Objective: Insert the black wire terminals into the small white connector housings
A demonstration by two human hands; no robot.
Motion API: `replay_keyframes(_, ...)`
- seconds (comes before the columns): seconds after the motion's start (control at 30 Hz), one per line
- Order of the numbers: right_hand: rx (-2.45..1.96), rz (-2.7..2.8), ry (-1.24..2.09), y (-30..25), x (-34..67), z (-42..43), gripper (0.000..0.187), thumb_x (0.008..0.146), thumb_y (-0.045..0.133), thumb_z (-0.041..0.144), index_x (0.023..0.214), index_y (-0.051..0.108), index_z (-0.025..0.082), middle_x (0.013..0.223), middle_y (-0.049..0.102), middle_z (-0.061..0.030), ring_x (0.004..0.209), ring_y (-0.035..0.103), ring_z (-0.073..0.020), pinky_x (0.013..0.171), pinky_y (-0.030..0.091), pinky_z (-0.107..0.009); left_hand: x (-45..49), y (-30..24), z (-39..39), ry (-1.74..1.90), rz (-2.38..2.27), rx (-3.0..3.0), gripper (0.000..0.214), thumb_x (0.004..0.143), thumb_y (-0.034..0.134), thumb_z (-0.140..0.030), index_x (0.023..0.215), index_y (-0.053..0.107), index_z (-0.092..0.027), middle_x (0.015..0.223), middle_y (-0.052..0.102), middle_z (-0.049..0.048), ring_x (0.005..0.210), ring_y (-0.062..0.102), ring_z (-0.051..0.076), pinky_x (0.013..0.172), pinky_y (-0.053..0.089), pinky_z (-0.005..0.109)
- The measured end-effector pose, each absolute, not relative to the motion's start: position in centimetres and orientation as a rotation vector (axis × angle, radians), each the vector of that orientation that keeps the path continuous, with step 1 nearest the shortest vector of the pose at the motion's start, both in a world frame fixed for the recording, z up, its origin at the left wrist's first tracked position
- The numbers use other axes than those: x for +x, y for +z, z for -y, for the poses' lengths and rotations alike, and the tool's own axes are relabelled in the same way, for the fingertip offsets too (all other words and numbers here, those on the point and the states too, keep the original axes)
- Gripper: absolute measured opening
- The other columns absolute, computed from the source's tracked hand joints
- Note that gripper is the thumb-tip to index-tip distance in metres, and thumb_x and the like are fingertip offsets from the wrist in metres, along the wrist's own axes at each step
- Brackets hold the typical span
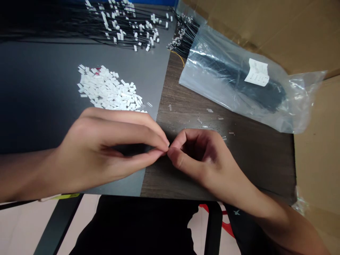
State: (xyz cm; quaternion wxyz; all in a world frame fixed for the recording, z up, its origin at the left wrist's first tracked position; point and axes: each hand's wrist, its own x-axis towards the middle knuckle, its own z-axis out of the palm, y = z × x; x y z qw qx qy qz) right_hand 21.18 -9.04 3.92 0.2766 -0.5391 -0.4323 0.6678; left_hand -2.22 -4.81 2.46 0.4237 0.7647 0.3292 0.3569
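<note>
My left hand [114, 145] comes in from the left, its thumb and fingers pinched together. Its tips meet those of my right hand [199, 152], which is also closed in a pinch. Whatever lies between the fingertips is too small and hidden to make out. Just beyond my left hand is a heap of small white sleeves [111, 88], partly covered by that hand. Several tiny clear pieces [209, 110] are scattered on the dark wood beyond my right hand.
Black wires with white ends [138, 30] lie at the back left on a grey mat [47, 67]. A clear plastic bag [220, 78] of black wires, with a white label [257, 72], rests at the back right. Cardboard [278, 28] borders the right side of the wooden table [265, 159].
</note>
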Motion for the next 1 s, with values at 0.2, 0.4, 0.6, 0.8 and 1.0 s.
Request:
replay_keyframes(0.2,-1.316,1.14,1.793,3.7,21.4,9.1,0.032,0.091,0.102,0.025,0.08,0.072,0.019,0.072,0.062,0.0046,0.066,0.051,-0.0103,0.06,0.044,-0.022,-1.7,2.4,4.4,0.945,-0.789,1.83,0.008,0.099,0.095,-0.025,0.095,0.098,-0.031,0.096,0.095,0.0004,0.081,0.089,0.021,0.066,0.07,0.031)
replay_keyframes(0.4,-1.302,1.17,1.792,3.4,21.5,9.3,0.035,0.091,0.104,0.035,0.083,0.073,0.02,0.072,0.061,0.0053,0.065,0.048,-0.0112,0.059,0.042,-0.025,-1.7,2.7,4.2,0.937,-0.782,1.82,0.007,0.096,0.098,-0.028,0.092,0.098,-0.034,0.093,0.095,-0.0003,0.078,0.09,0.025,0.066,0.074,0.036)
replay_keyframes(0.6,-1.3,1.21,1.768,3.0,21.4,9.2,0.038,0.092,0.104,0.043,0.084,0.074,0.021,0.073,0.064,0.0043,0.066,0.05,-0.0124,0.061,0.043,-0.026,-1.9,2.6,3.7,0.946,-0.7,1.853,0.006,0.095,0.099,-0.028,0.093,0.099,-0.033,0.093,0.095,0.0003,0.076,0.091,0.024,0.065,0.074,0.033)
replay_keyframes(0.8,-1.294,1.218,1.739,2.9,21.3,9.3,0.035,0.091,0.104,0.039,0.084,0.076,0.02,0.073,0.065,0.0038,0.066,0.052,-0.0123,0.059,0.039,-0.026,-2.1,2.6,3.4,0.916,-0.687,1.858,0.009,0.096,0.096,-0.023,0.093,0.099,-0.031,0.093,0.095,0.0006,0.076,0.092,0.023,0.068,0.074,0.031)
replay_keyframes(1.0,-1.312,1.247,1.66,3.2,21.2,9.5,0.029,0.093,0.102,0.037,0.089,0.078,0.021,0.076,0.067,0.0029,0.069,0.056,-0.0138,0.063,0.046,-0.026,-1.9,2.1,3.1,0.904,-0.676,1.663,0.014,0.091,0.096,-0.015,0.09,0.096,-0.029,0.092,0.093,0.0047,0.082,0.09,0.022,0.073,0.073,0.027)
